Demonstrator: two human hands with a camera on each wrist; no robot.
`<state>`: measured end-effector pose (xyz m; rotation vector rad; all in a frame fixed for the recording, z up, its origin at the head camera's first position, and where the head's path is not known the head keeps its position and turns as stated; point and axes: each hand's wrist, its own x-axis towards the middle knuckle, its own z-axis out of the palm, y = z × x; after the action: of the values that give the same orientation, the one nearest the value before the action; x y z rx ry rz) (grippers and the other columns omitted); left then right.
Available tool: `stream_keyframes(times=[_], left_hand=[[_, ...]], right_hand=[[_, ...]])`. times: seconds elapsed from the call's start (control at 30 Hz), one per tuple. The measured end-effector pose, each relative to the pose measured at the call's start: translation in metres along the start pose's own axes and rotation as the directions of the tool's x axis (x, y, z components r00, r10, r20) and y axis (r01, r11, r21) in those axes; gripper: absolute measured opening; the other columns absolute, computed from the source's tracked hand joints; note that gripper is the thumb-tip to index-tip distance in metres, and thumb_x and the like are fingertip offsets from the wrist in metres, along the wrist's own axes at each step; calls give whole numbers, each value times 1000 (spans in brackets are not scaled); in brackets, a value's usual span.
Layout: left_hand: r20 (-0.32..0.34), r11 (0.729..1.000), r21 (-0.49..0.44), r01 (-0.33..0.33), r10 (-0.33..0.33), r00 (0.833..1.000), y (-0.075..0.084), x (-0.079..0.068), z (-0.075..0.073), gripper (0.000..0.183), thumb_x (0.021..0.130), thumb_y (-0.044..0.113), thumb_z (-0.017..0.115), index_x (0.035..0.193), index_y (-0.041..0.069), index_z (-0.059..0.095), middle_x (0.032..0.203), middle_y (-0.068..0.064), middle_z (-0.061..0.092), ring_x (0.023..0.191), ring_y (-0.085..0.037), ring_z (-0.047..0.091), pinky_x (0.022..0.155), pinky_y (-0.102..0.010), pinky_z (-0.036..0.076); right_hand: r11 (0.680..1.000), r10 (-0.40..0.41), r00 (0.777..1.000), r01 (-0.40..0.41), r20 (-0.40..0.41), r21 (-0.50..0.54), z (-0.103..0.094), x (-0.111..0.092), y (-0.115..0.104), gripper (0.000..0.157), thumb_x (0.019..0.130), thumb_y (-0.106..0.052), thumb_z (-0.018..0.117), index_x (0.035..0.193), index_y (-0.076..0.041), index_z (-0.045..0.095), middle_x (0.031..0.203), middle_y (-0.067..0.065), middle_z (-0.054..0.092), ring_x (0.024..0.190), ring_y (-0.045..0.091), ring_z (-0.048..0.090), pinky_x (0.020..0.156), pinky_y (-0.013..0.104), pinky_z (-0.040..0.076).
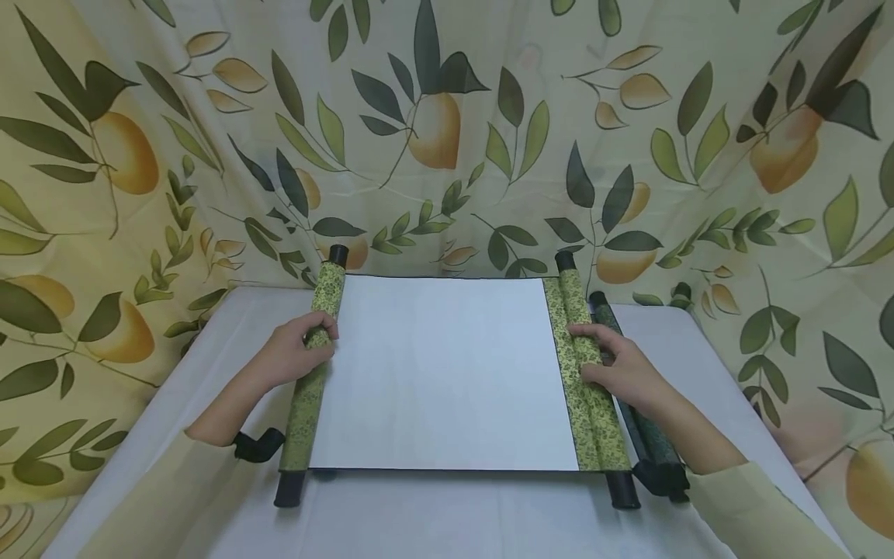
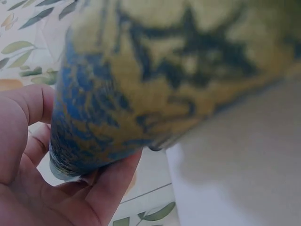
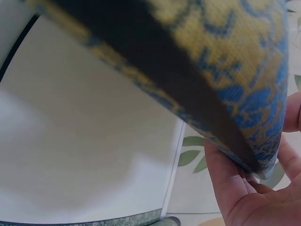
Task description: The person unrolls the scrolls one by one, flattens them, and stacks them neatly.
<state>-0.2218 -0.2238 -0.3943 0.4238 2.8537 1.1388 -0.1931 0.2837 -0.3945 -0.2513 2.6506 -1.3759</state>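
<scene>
A scroll with blank white paper [image 1: 447,373] is spread between two rolls covered in yellow-green patterned brocade, with black knobs at their ends. My left hand [image 1: 289,353] grips the left roll [image 1: 305,411] above its middle, thumb on the near side. On the other side my right hand [image 1: 625,369] holds the right roll [image 1: 604,427], thumb and fingers at its edge. Up close in the left wrist view, the brocade [image 2: 89,108] shows blue and gold, with fingers around its end. Fingers of the right hand also curl about the patterned roll [image 3: 254,103] in the right wrist view.
A second, dark green scroll [image 1: 646,442] lies rolled up just right of the spread one, partly hidden by my right forearm. Beneath is a white-covered table [image 1: 447,520]. A curtain [image 1: 447,210] printed with leaves and fruit hangs behind and at both sides.
</scene>
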Motion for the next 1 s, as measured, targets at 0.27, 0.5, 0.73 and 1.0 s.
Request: stream_keyframes(times=[0.27, 0.5, 0.73, 1.0], left_hand=[[-12, 993, 99, -66, 67, 998, 0, -1, -1, 20, 85, 10, 74, 90, 11, 55, 88, -7, 59, 82, -24, 50, 64, -34, 39], [-4, 991, 113, -64, 65, 998, 0, -1, -5, 23, 83, 5, 73, 92, 11, 53, 85, -7, 56, 79, -24, 48, 61, -33, 37], [5, 988, 137, -64, 64, 998, -4, -1, -8, 19, 83, 3, 68, 91, 11, 54, 87, -8, 57, 80, -26, 48, 61, -34, 36], [10, 987, 152, -51, 50, 999, -11, -2, -11, 9, 86, 7, 63, 91, 12, 57, 89, -8, 60, 72, -23, 48, 59, -33, 37]], right_hand=[[1000, -6, 1000, 6, 2, -13, 0, -1, -1, 69, 85, -1, 64, 149, -14, 43, 161, 19, 26, 140, 47, 28, 75, 37, 47], [1000, 0, 1000, 0, 5, -12, -3, -1, 0, 69, 86, 0, 64, 149, -14, 43, 160, 19, 26, 132, 42, 37, 73, 37, 47], [998, 15, 1000, -15, 0, -63, -7, -4, -1, 70, 85, -3, 65, 150, -17, 43, 162, 19, 23, 143, 48, 25, 85, 45, 43], [998, 1, 1000, -1, -4, -57, -8, -7, 3, 68, 85, -1, 65, 148, -13, 44, 159, 18, 30, 146, 48, 21, 103, 67, 34]])
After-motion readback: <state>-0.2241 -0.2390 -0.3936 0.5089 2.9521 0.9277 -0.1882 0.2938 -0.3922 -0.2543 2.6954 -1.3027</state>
